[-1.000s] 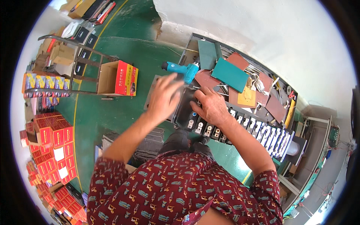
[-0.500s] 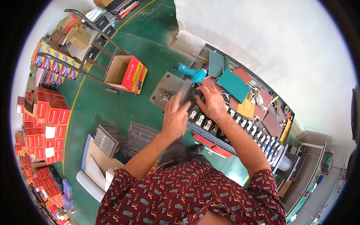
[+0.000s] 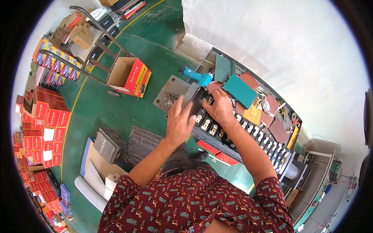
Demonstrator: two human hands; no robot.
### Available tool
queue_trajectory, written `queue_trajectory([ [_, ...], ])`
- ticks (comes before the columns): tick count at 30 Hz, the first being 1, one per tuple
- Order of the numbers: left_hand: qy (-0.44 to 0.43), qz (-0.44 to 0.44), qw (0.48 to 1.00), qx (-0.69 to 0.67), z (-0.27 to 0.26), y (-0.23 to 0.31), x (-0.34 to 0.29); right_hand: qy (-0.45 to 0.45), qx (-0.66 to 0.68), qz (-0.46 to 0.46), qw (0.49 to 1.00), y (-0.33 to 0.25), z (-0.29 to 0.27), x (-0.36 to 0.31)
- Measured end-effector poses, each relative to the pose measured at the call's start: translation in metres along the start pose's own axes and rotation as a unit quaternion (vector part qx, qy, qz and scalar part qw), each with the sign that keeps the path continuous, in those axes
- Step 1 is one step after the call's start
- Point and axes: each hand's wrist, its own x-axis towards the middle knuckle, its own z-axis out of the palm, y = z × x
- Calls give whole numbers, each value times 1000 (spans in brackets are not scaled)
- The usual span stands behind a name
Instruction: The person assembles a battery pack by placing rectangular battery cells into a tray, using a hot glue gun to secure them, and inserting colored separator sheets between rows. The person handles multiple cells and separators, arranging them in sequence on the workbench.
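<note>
Nearest, your left hand is loose, fingers apart, and your right hand curls over the row of black blocks with silver metal terminals, hiding whether it pinches anything. You seem to be handling the row's upper-left end, mid-frame, where the next move likely calls for a steady fingertip; the closely set blocks slant toward the lower right, terminals bright.

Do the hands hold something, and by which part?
It cannot be told: the right hand is bent over the row of black blocks, the left hand near its end, any grip unclear.
</note>
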Motion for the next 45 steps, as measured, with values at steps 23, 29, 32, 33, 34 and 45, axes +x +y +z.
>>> queue_trajectory([
  [23, -149, 150, 974, 87, -22, -21, 62, -23, -40, -57, 997, -10, -5, 2],
  [29, -154, 207, 950, 178, -35, -29, 85, -58, -21, -43, 997, -6, -5, 2],
  [32, -159, 234, 939, 198, -34, -33, 84, -55, 9, -55, 997, 0, -2, 3],
  [33, -173, 274, 918, 226, -34, -31, 86, -67, 14, -45, 997, 0, -3, 5],
  [34, -188, 314, 895, 254, -33, -30, 89, -80, 19, -35, 996, 0, -4, 6],
  [45, -543, 496, 438, 517, -11, 35, 137, -26, -13, -47, 998, 12, 4, 0],
])
